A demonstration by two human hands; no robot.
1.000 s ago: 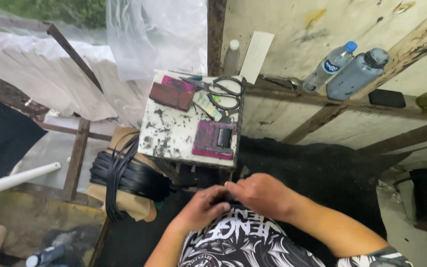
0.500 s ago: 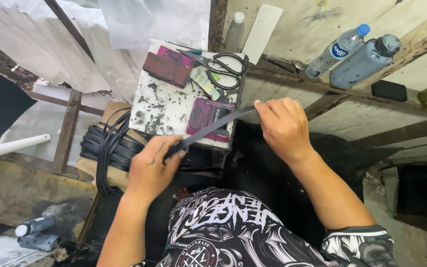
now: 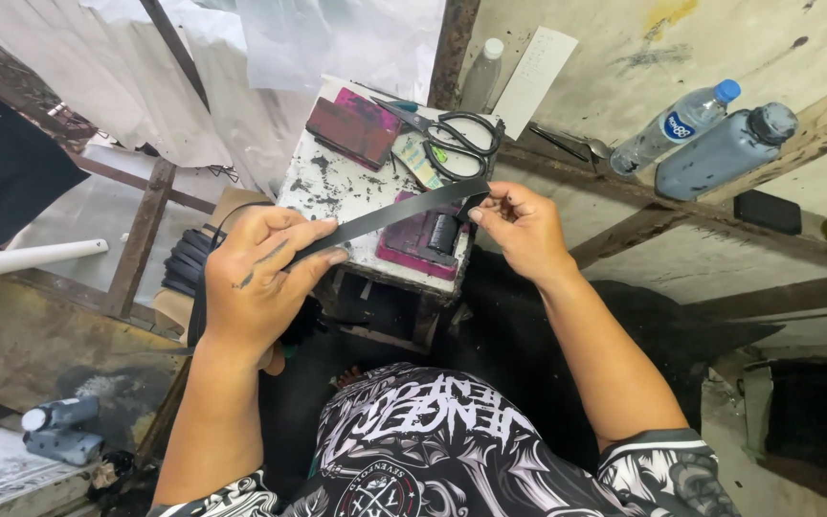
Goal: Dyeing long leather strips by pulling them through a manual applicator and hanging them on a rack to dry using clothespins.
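The strap's (image 3: 390, 216) far end is hidden inside the right hand (image 3: 521, 228). A thin black band is seen, gripped taut by the closed left hand (image 3: 258, 278) too.

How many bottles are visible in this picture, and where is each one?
3 clearly. A clear water bottle with blue cap and a grey bottle lie together on the right ledge; a small white-capped bottle stands behind the scissors. The grey object at lower left may be another.
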